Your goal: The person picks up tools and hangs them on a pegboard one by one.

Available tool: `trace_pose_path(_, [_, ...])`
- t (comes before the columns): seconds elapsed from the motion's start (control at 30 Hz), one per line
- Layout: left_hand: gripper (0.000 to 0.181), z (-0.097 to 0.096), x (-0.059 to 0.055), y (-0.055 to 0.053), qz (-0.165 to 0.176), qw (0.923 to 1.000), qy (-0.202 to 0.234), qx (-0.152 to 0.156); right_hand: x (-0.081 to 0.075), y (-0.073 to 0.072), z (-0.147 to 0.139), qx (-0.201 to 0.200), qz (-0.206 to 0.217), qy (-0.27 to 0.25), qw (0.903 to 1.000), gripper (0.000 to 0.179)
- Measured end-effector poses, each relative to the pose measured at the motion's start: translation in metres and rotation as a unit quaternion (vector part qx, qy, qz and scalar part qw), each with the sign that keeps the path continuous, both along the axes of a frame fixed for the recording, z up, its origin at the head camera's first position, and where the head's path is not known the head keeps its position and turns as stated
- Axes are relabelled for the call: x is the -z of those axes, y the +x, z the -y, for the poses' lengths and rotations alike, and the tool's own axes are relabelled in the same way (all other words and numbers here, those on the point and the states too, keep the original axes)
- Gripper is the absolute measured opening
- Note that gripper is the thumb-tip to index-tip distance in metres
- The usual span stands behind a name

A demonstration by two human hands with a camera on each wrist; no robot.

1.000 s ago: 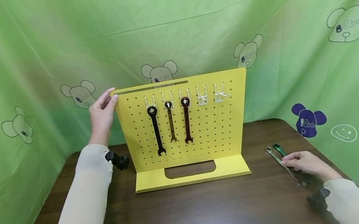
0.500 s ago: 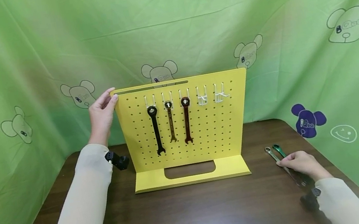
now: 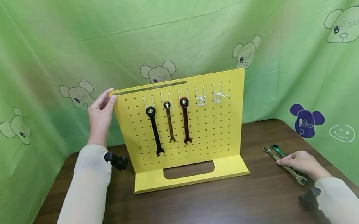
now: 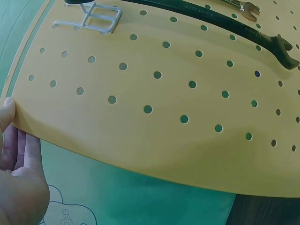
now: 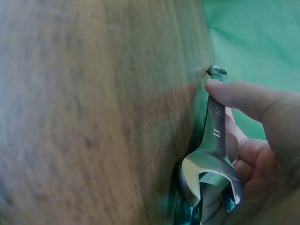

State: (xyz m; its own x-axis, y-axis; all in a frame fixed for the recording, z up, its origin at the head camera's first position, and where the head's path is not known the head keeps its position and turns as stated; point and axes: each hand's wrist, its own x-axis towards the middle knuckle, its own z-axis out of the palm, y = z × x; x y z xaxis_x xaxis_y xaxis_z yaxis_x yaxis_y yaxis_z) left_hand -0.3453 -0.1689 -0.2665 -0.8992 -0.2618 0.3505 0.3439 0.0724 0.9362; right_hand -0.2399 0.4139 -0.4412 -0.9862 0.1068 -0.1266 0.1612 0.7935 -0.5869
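At the upper left corner of a yellow pegboard [image 3: 215, 133], my left hand [image 3: 100, 117] grips the edge, thumb on the front face and fingers behind. My right hand [image 3: 300, 165] pinches a silver combination wrench [image 3: 271, 153] by its shank, at the right side of the table. In the right wrist view the silver wrench [image 5: 216, 136] has its open jaw towards the camera. Beside and partly under it lies a green wrench [image 3: 277, 149], mostly hidden by the hand. Three wrenches hang on the board: black [image 3: 155, 132], bronze [image 3: 170, 123] and dark red [image 3: 186, 122].
Two white wire hooks [image 3: 200, 96] at the board's right hold no wrench. The board's base [image 3: 191, 179] stands on a dark wooden table [image 3: 190, 217]. A green printed curtain [image 3: 164, 23] surrounds the table at the back and sides.
My right hand has shifted slightly left along the silver wrench, whose open end now shows more clearly and looks a little raised. My left hand keeps its hold on the board.
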Motion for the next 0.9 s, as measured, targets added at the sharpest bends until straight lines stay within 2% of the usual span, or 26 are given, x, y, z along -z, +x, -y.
trace_pose_path(0.37, [0.035,0.0001,-0.0001,0.0002,0.001,1.0,0.0,-0.004,0.0013,0.0009,-0.0013,-0.014,0.002,-0.037,0.9992,0.04])
trace_pose_path(0.67, [0.037,-0.0006,0.0007,-0.0002,-0.003,1.0,-0.002,0.0,0.0018,-0.0002,-0.003,-0.015,0.0,-0.029,0.9995,0.041])
trace_pose_path(0.9, [0.036,0.0001,0.0011,-0.0009,-0.005,1.0,0.0,-0.001,-0.0003,0.0017,-0.0022,-0.014,0.009,-0.054,0.9984,0.044])
